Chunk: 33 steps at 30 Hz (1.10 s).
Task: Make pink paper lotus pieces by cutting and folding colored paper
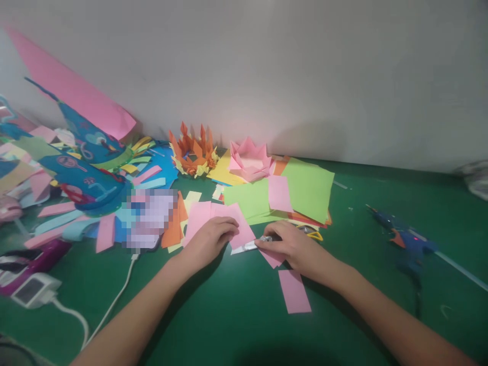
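My left hand rests with curled fingers on a pink paper sheet lying on the green table. My right hand is closed in a pinch on a small silvery object, its tip against the pink sheet's edge. A pink scrap pokes out under the right hand. A cut pink strip lies just in front of the right wrist. More pink squares lie on light green sheets behind the hands.
A folded pink paper crown and an orange one stand by the wall. Coloured paper strips and a blue cone crowd the left. A blue glue gun lies right. A white charger with cable sits front left.
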Available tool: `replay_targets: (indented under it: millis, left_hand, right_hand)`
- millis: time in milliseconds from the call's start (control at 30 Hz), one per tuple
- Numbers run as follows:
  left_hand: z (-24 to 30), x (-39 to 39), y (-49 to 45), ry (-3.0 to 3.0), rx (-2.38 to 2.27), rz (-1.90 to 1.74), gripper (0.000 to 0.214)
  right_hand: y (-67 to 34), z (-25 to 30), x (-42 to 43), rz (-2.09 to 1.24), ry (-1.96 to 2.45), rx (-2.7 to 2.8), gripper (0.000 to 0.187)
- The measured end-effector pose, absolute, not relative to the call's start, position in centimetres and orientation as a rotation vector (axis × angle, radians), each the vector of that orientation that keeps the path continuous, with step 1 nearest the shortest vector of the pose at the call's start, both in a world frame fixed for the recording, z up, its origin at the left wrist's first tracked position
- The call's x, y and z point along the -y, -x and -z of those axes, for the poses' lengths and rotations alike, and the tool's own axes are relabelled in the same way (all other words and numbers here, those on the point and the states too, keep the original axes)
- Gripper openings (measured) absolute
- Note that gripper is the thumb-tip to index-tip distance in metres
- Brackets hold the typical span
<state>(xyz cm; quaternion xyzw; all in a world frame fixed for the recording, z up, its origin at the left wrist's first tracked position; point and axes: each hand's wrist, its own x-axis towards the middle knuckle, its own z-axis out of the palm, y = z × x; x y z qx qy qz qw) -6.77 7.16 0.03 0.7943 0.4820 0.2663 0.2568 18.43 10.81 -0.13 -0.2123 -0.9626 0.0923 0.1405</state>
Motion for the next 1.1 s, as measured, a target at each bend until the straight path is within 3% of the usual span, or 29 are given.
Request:
replay_targets:
  millis: [233, 367, 633, 933, 1100]
  left_hand:
    - [0.4, -7.5, 7.4, -2.111, -1.501, -0.927, 0.012]
    - [0.7, -7.7, 7.8, -2.258, -1.874, -0.912, 0.026]
    - [1.6, -7.8, 7.4, -2.199, -1.942, -0.745, 0.042]
    - [0.9, -7.9, 7.1, -1.64, -1.801, -1.148, 0.028]
    - [-0.2, -7.8, 8.7, -1.681, -1.92, -1.321, 0.022]
  right_hand:
    - [-18.3, -1.6, -10.4, -0.443, 0.698, 2.729, 0.032]
    - [-17.8, -1.7, -10.0, -0.473, 0.672, 2.734, 0.036]
    - [-17.0, -1.0, -9.6, -0.602, 0.622, 2.879, 0.042]
    - [-17.3, -0.5, -9.7, -0.534, 0.62, 2.822, 0.039]
    - [-17.3, -0.2, -9.9, -0.402, 0.598, 2.77, 0.036]
